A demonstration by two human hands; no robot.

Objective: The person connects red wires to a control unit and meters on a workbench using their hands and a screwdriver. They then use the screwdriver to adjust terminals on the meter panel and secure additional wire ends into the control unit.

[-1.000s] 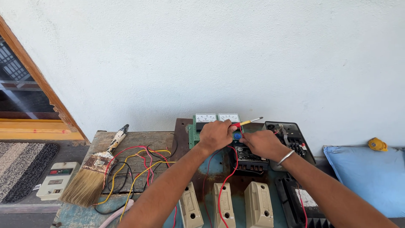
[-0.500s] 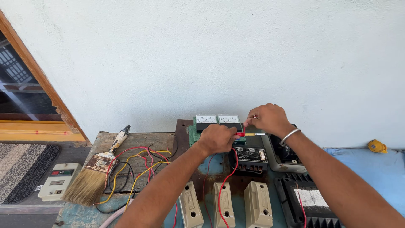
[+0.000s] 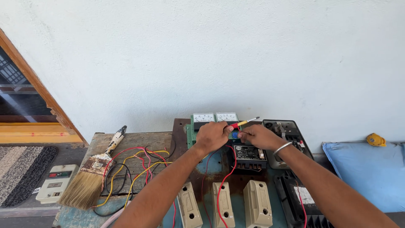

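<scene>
Screwdriver tip behind hands

To my left a wide paintbrush lies on the worn surface, beside loose red, yellow and black wires. A cream switch box sits further left, near a striped mat. Far right, a yellow object rests on a blue cushion.

Both hands on screwdriver
</scene>
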